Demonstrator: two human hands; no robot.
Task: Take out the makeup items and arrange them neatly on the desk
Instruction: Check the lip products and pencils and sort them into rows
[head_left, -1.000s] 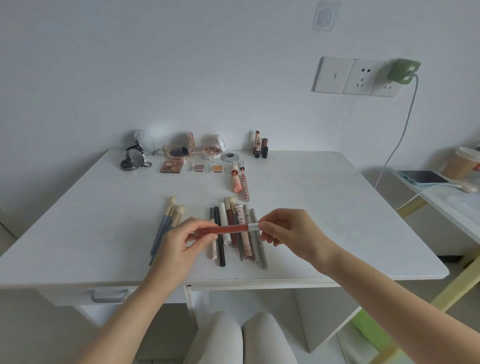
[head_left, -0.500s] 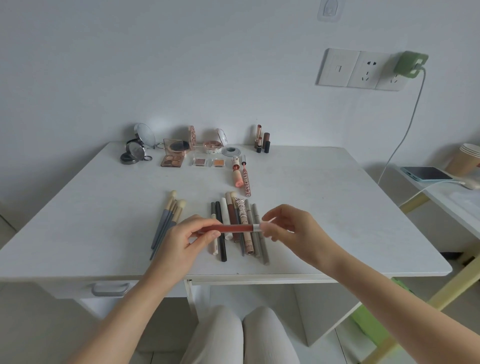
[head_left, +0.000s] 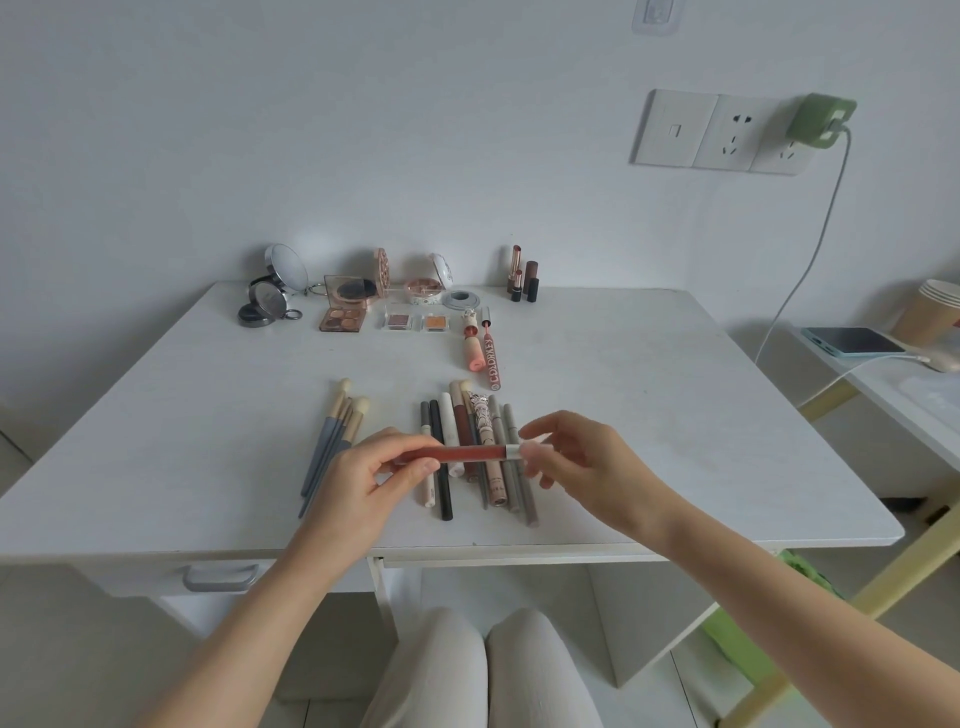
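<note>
Where the left hand (head_left: 371, 475) closes over one end of the red lip gloss tube (head_left: 470, 453), that end is hidden behind thumb and fingers; the far end, a pale cap past a silver collar, is half covered by the right hand (head_left: 582, 467), and whether cap and tube are joined cannot be told. Both hands pinch the tube, thumb against fingertips, holding it level and crosswise just above the row of pencils and pens (head_left: 475, 452) lying side by side on the desk (head_left: 649, 415). The forearms enter from the lower corners, wrists slightly bent, the right hand's outer fingers loosely curled. Printing on the pencils beneath is too small to read. To the left lie the makeup brushes (head_left: 332, 441), slim grey handles with pale rounded tips, bunched and slightly fanned. Farther back rest two lip tubes (head_left: 480, 348), two small square eyeshadow pans (head_left: 418, 322), a hinged palette (head_left: 345, 306) standing open, round metal compacts (head_left: 267, 301) with raised lids, and upright lipsticks (head_left: 522, 280) near the wall. The desk is matte white, with a grey drawer handle (head_left: 221, 577) at its front edge.
</note>
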